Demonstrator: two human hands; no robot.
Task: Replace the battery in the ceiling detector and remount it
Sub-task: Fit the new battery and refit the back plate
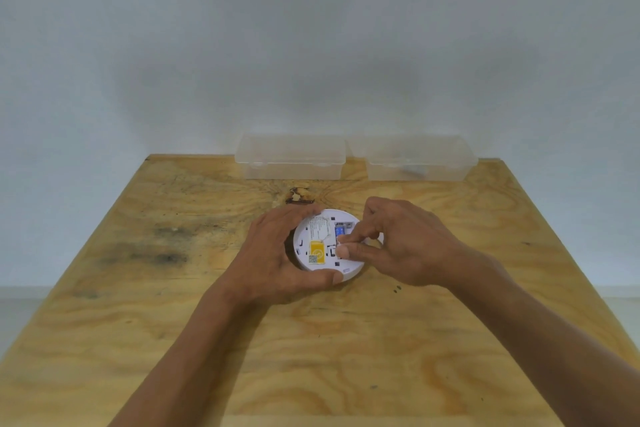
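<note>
A round white ceiling detector (320, 243) lies back side up on the plywood table (173, 322), showing a yellow label and a QR code. My left hand (277, 260) wraps around its left rim, thumb at the near edge and fingers over the far edge. My right hand (398, 246) reaches in from the right, thumb and forefinger pinched at the battery compartment, where a small blue battery (340, 229) shows. Whether the fingers grip the battery or only touch it is unclear.
Two clear plastic boxes stand at the table's far edge against the wall: one at the left (291, 158), one at the right (415, 159) with a small dark item inside. A dark knot (298, 196) marks the wood behind the detector.
</note>
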